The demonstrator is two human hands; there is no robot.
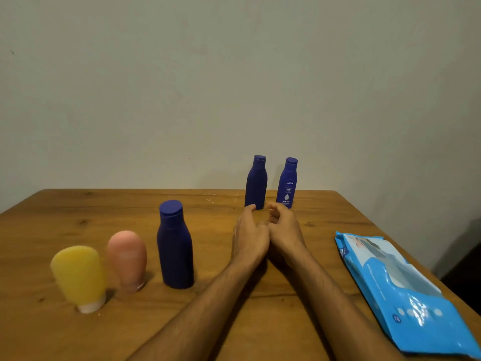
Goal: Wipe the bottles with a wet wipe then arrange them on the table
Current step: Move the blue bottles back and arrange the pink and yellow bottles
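Two small dark blue bottles stand upright at the far side of the wooden table (78, 212): a plain one (256, 182) and, to its right, a labelled one (286, 182). Closer, a larger dark blue bottle (175, 246) stands beside a pink tube (127, 259) and a yellow tube (79, 276), both resting on their caps. My left hand (250, 235) and my right hand (285, 230) are side by side just in front of the two small bottles, fingers loosely curled, holding nothing. My left thumb tip is next to the plain bottle's base.
A blue pack of wet wipes (400, 290) lies flat along the table's right edge. A bare wall rises behind the table. A dark gap lies beyond the right edge.
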